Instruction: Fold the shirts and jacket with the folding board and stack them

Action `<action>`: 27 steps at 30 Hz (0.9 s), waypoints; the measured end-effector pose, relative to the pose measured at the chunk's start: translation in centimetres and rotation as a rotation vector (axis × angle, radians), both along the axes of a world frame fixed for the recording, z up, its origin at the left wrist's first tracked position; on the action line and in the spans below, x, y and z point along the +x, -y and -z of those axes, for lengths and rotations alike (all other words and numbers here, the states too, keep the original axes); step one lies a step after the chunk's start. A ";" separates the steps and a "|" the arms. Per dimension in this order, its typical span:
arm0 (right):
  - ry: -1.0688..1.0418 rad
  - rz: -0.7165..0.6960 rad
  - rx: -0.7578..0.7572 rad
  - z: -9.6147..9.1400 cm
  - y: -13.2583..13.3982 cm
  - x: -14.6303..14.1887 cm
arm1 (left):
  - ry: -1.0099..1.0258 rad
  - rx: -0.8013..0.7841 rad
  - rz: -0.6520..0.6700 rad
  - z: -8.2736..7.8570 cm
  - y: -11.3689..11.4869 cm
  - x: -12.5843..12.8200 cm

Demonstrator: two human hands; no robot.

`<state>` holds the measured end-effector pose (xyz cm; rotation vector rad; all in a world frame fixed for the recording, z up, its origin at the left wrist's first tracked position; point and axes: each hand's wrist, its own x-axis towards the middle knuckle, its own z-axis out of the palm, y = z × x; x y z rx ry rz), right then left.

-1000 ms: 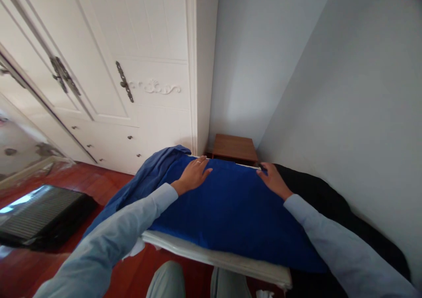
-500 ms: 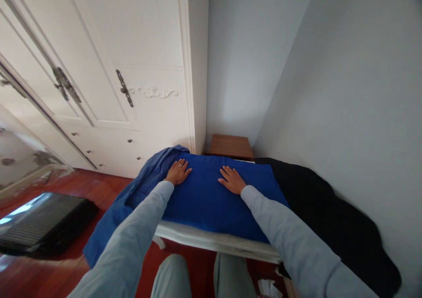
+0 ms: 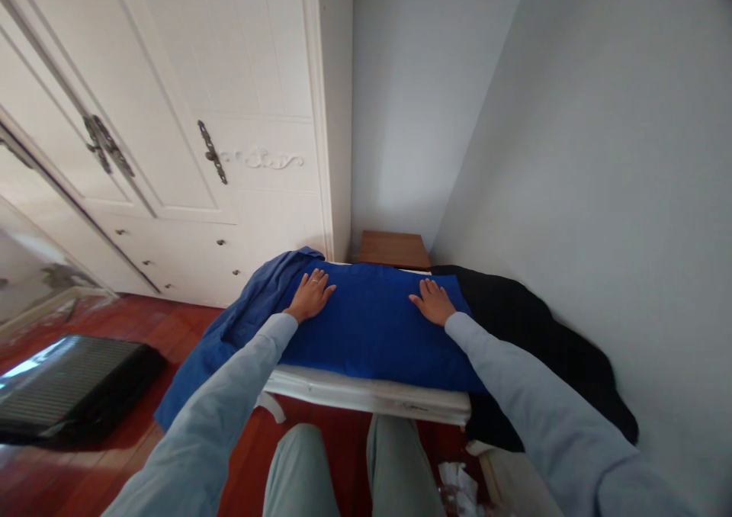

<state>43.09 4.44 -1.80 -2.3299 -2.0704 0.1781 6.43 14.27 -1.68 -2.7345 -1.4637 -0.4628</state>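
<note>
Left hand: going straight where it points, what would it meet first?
Beyond the bright-blue cloth, probably the tall white panelled wardrobe, though depth is unclear and rumpled darker-blue fabric might come first.

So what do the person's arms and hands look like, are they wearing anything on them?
Both arms have long, plain, pale blue-grey sleeves, a bit creased, that reach the wrists. There are no gloves. The left hand has a thin, light ring on one finger. I can't see any ring on the right hand.
</note>
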 end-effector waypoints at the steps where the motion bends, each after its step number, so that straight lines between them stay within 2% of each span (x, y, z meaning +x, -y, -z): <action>1: -0.014 -0.074 0.051 -0.2 1.0 -2.0 | -0.006 0.012 0.065 -0.2 1.6 0.9; 5: -0.078 -0.500 0.186 0.6 6.3 -9.8 | -0.054 0.048 0.368 0.2 7.6 3.1; 7: -0.074 -0.608 0.164 1.6 9.1 -11.1 | -0.089 0.016 0.410 0.9 9.4 2.6; 8: -0.066 -0.614 0.149 2.1 10.3 -10.9 | -0.105 -0.009 0.397 1.3 9.9 2.0; 10: -0.049 -0.564 0.129 2.9 12.5 -8.7 | -0.125 -0.054 0.335 2.0 10.2 0.0; 14: -0.018 -0.425 0.118 3.4 16.6 -1.5 | -0.110 -0.044 0.236 2.9 10.3 -4.3; 18: 0.012 -0.335 0.110 3.5 20.8 4.2 | -0.057 0.001 0.156 3.5 10.9 -6.8; 23: -0.069 -0.122 0.057 3.5 23.7 7.0 | -0.083 -0.004 0.047 3.8 12.1 -6.6; 25: -0.119 -0.091 0.090 3.2 23.8 7.0 | -0.094 -0.006 0.006 3.5 12.8 -5.8; 27: -0.144 -0.101 0.157 2.7 23.4 6.4 | -0.078 0.021 0.034 2.9 13.5 -4.8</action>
